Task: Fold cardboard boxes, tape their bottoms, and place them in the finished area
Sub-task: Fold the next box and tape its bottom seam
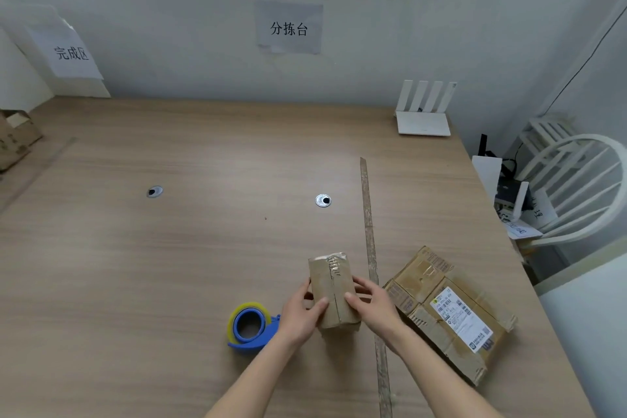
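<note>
The small cardboard box (pixel 334 292) is sitting near the front of the wooden table (pixel 169 248), its flapped face turned up and the seam between the two flaps running away from the person. The left hand (pixel 303 309) is gripping its left side, thumb lying across the left flap, while the right hand (pixel 369 302) is gripping the right side with its thumb pressing the right flap down beside the seam. Some crumpled old tape is clinging to the far end of that seam, and I am judging that the near stretch is not yet taped. The main risk is looking like this: the tape dispenser (pixel 251 327) is lying just beside the left wrist, so one hand is going to have to let go to fetch it, and the freed flap may be springing up or sliding out of line, leaving a gap or a crooked seal. The wrinkled old tape may also be keeping fresh tape from bedding flat. To the right, beyond a long strip (pixel 369 248) stuck along the table, flattened labelled boxes (pixel 451 312) are waiting. The finished-area sign (pixel 71 52) and a box (pixel 17 137) below it are well apart at the far left, so a weak seam may be opening during that carry.
</note>
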Demonstrator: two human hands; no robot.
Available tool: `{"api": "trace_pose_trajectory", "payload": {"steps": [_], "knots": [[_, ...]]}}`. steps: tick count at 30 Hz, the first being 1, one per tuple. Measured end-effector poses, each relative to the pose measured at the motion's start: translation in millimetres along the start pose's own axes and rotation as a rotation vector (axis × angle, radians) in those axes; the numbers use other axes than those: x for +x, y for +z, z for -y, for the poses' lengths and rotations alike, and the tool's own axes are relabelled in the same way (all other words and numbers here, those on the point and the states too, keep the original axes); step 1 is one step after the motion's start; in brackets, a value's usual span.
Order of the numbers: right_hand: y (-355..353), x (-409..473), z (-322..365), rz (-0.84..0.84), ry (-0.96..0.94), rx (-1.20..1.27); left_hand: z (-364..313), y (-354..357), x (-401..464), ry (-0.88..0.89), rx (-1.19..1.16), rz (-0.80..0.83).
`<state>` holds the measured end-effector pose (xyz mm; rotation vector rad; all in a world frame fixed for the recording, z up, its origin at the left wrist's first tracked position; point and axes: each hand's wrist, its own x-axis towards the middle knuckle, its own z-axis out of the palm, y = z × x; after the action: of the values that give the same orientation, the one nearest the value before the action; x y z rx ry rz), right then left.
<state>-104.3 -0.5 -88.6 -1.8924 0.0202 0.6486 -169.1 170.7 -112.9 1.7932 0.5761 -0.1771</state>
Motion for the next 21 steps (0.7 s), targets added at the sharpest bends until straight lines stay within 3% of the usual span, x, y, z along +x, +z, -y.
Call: {"api": "trace_pose_trajectory", "payload": {"steps": [5,11,21], "knots": [[-30.3,-0.2,45.1,0.141,-0.054,0.15,-58.8,-24.8,2.1,0.117,-0.053,-0.054],[-54.7,-9.6,103.7,0.162,-0.223,0.085,-124.5,-52.1,-5.4,0.286,0.071,-0.05],[-51.7,-16.0,100.1,0.191,-0.262,0.117,-116.2,-57.4,-8.3,0.282,-0.002,0.019]]}}
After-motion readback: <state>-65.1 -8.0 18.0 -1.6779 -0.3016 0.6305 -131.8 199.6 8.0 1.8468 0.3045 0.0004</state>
